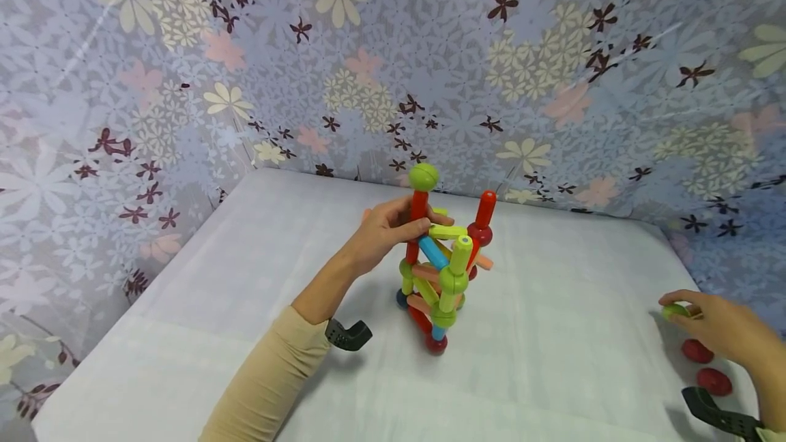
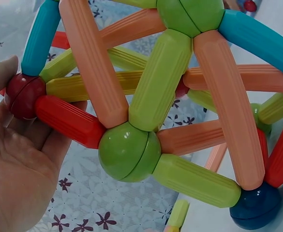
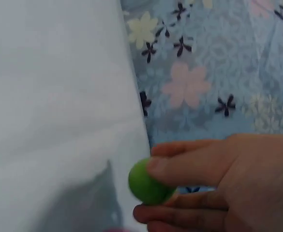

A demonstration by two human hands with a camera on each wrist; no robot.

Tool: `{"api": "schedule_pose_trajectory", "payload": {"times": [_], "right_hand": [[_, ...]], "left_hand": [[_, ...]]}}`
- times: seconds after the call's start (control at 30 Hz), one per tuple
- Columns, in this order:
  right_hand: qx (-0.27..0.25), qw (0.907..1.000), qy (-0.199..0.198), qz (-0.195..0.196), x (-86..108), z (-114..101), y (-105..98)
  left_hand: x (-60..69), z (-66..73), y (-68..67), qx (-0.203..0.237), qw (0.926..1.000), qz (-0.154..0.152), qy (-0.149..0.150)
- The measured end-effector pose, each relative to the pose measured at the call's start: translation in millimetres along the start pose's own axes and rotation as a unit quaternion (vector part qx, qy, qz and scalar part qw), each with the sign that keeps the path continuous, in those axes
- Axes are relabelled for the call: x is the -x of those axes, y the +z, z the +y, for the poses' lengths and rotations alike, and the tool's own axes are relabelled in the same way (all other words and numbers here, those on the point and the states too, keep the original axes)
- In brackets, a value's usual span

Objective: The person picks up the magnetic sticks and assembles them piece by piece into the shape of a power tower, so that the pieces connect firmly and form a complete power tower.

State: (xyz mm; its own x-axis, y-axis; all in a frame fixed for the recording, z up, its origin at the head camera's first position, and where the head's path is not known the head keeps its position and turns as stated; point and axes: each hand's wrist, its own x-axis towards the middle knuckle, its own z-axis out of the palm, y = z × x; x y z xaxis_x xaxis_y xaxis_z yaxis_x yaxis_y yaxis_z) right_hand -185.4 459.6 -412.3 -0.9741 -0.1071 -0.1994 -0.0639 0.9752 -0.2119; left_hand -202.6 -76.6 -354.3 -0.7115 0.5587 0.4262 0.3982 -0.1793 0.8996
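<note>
Near the middle of the white table stands a tower of colored rods and balls (image 1: 435, 253). My left hand (image 1: 387, 227) grips its upper left part, beside a red rod topped by a green ball (image 1: 424, 177). In the left wrist view, the thumb and fingers of that hand (image 2: 22, 169) curl about a dark red ball (image 2: 21, 95) where a blue rod and a red rod meet. Far to the right, my right hand (image 1: 727, 326) pinches a loose green ball (image 3: 145, 181) between thumb and fingers, above the table's right edge.
Two red balls (image 1: 714, 381) lie on the white table (image 1: 552, 360), just below the right hand. A red rod (image 1: 486, 209) sticks up at the tower's back right, and a green rod (image 1: 462, 254) at its front. Behind the table hangs flowered cloth (image 1: 368, 53).
</note>
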Motion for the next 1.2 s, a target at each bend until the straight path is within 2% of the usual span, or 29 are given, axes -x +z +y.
{"api": "schedule_pose_trajectory", "payload": {"times": [0.13,0.23,0.3,0.4,0.57,0.63,0.73,0.83,0.93,1.1,1.2], "right_hand": [[-0.024,0.9961,-0.054,0.065,-4.1,-32,-13],[-0.063,0.9856,-0.087,0.131,-0.4,-69,-30],[-0.101,0.9752,-0.106,0.166,5.0,-99,-44],[-0.145,0.9531,-0.148,0.220,13.3,-147,-65],[-0.158,0.9019,-0.265,0.303,17.6,-214,-90],[-0.162,0.8825,-0.307,0.317,18.5,-234,-96],[-0.170,0.8656,-0.348,0.317,19.2,-258,-104],[-0.163,0.8607,-0.374,0.305,16.5,-274,-105],[-0.153,0.8636,-0.382,0.291,12.1,-281,-101],[-0.171,0.8677,-0.367,0.288,10.9,-276,-93],[-0.180,0.8691,-0.348,0.302,15.6,-265,-90]], "left_hand": [[-0.2,-1.0,0.2,0.003,1.0000,0.000,0.000],[-0.9,-0.6,0.8,0.006,1.0000,-0.001,-0.001],[-0.8,-0.5,1.0,0.009,1.0000,0.000,-0.001],[-0.8,0.1,1.4,0.009,1.0000,0.004,-0.002],[-0.9,0.2,2.3,0.012,0.9999,0.005,-0.003],[-1.0,-0.3,2.5,0.014,0.9999,0.003,-0.003],[-0.6,-1.2,2.5,0.016,0.9999,0.000,-0.001],[-0.2,-1.6,2.0,0.016,0.9999,-0.001,0.000],[-0.3,-1.8,2.4,0.017,0.9998,-0.003,0.002],[-1.0,-1.6,3.3,0.020,0.9998,-0.009,0.002],[-0.2,-1.3,2.3,0.019,0.9998,-0.008,-0.001]]}}
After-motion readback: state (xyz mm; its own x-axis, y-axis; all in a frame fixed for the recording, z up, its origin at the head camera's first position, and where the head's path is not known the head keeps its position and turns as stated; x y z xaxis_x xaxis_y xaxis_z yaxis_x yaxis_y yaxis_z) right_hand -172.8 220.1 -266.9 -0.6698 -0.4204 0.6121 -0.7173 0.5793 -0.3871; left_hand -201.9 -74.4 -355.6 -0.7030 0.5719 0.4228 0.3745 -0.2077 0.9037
